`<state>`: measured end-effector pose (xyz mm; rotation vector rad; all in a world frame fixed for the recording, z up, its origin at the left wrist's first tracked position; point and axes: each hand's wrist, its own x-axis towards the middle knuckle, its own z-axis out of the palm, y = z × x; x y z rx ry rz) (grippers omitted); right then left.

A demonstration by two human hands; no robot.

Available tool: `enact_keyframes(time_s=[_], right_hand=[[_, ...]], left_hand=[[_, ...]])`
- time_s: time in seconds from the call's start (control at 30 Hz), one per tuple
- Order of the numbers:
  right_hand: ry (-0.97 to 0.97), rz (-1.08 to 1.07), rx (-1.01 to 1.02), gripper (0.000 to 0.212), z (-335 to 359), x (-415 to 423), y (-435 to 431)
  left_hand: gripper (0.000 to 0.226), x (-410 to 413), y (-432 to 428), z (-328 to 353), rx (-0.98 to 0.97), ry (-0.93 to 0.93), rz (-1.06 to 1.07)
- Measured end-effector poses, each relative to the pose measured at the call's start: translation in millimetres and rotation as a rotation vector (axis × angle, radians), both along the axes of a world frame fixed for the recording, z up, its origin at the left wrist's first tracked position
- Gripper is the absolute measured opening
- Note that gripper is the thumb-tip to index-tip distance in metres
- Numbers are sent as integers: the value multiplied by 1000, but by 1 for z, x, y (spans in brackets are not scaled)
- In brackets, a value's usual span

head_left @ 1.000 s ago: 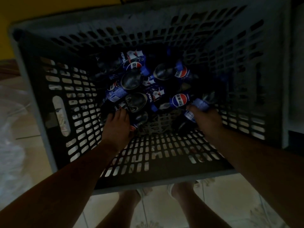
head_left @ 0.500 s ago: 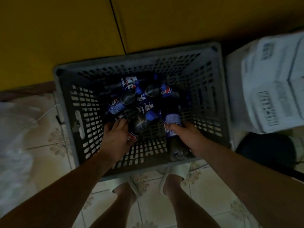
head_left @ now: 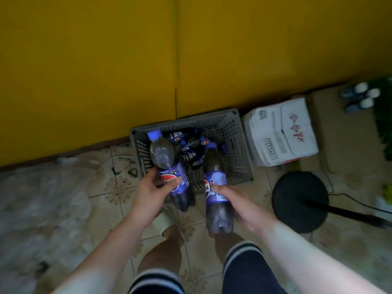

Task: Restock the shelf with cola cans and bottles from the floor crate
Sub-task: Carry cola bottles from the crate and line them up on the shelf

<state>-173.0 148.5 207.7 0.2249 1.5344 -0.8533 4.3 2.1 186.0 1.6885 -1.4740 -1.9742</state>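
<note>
A grey slotted plastic crate stands on the tiled floor against a yellow wall. Several cola bottles and cans with blue labels lie inside it. My left hand grips a cola bottle round its blue label, cap pointing away from me. My right hand holds a second cola bottle by its lower half, neck pointing toward the crate. Both bottles are lifted above the crate's near rim. No shelf is in view.
A white printed carton sits right of the crate on brown cardboard. A black round base with a pole stands at right. Clear plastic sheeting covers the floor at left. Small white-capped bottles stand far right. My legs are below.
Both hands have come up out of the crate, each with a cola bottle. My head has risen, so the crate looks far smaller and more of the yellow wall shows.
</note>
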Motion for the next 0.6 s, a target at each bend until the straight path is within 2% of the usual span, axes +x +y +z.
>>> enact_keyframes(time_s=[0.07, 0.17, 0.27, 0.33, 0.4, 0.5, 0.6], right_hand=[[0, 5, -79, 18, 58, 8, -1], [12, 11, -206, 32, 135, 18, 0], [43, 43, -353, 43, 215, 28, -3], [33, 26, -421, 48, 262, 36, -8], [-35, 24, -489, 50, 297, 43, -14], [-190, 52, -553, 52, 326, 53, -29], [-318, 89, -585, 65, 347, 70, -51]], left_hand=[[34, 8, 0, 52, 55, 97, 103], [36, 24, -2, 129, 122, 196, 153], [51, 43, 6, 202, 176, 315, 222], [46, 52, 13, 245, 195, 381, 275], [40, 62, 20, 282, 220, 445, 309], [53, 75, 19, 321, 183, 478, 321], [36, 88, 17, 345, 158, 511, 363]])
